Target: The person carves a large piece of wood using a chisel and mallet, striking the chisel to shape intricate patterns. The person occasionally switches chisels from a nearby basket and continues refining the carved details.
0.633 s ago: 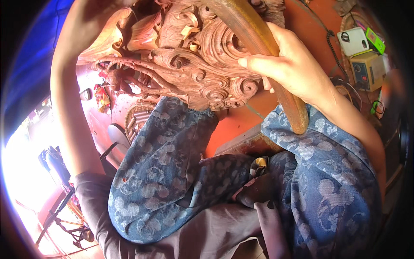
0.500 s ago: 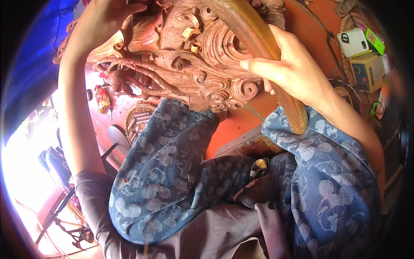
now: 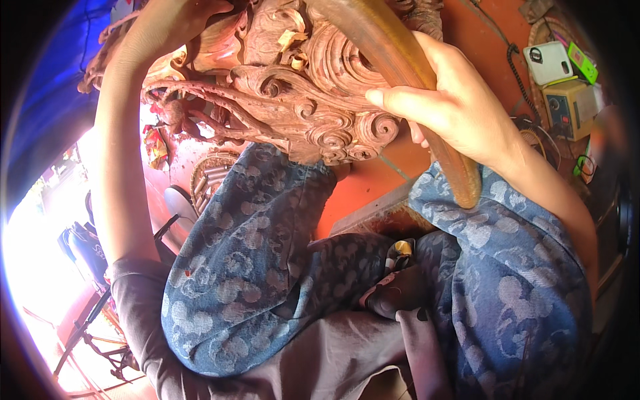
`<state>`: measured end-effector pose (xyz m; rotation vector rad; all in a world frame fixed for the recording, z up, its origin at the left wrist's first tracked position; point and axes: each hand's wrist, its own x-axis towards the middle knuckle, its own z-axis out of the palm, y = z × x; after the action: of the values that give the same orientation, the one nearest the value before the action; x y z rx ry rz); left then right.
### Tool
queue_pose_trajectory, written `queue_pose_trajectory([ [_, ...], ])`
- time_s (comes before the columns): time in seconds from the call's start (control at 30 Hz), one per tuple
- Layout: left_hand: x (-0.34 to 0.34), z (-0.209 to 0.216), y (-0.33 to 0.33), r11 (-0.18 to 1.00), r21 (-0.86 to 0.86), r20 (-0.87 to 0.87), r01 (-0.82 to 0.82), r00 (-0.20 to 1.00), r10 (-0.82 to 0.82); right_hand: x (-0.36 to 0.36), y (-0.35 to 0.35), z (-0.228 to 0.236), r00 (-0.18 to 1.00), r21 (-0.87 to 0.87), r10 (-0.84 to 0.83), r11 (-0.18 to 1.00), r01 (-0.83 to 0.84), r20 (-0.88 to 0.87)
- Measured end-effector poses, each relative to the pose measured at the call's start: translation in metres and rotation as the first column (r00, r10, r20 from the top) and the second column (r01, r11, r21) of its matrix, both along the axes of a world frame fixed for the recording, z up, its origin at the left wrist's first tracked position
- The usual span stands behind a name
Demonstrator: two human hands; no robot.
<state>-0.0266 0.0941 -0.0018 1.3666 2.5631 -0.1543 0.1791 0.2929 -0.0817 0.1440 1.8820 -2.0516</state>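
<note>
Carving (image 3: 310, 107): reddish wood beyond the trouser legs (image 3: 250, 227), shavings (image 3: 291, 39) on it.
Right hand (image 3: 457, 103): wrapped round the curved wooden bar (image 3: 387, 47), barely moved.
Left hand (image 3: 179, 17): cut off above, grip unclear.
Change: left forearm (image 3: 123, 153) swung inward, apparently bringing that hand over the carving.

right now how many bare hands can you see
2: the left hand, partly cut off by the top edge, near the carved wood; the right hand, gripping the curved wooden bar.
</note>
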Motion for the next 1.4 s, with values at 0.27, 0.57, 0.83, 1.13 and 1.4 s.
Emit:
queue_pose_trajectory([
  [0.27,-0.036,-0.004,-0.064,0.933,0.34,0.23,-0.119,0.972,0.041,-0.002,0.01,-0.002,0.997,0.041,-0.027,0.999,0.03,-0.074],
  [0.57,0.067,0.03,-0.121,0.3,0.838,0.508,-0.456,0.852,-0.127,-0.018,0.054,-0.012,0.954,0.416,-0.014,0.898,0.144,-0.3],
  [0.83,0.11,-0.003,-0.035,0.875,0.465,0.354,0.136,0.877,-0.324,-0.038,0.096,-0.018,0.952,0.694,0.148,0.715,0.083,-0.267],
  [1.13,0.096,-0.007,-0.049,0.823,0.562,0.549,-0.076,0.779,-0.302,-0.045,0.09,0.002,0.814,0.766,0.357,0.623,0.158,-0.458],
  [1.4,0.069,-0.024,-0.072,0.693,0.701,0.483,-0.17,0.827,-0.286,-0.044,0.091,0.014,0.645,0.739,0.519,0.665,0.108,-0.561],
])
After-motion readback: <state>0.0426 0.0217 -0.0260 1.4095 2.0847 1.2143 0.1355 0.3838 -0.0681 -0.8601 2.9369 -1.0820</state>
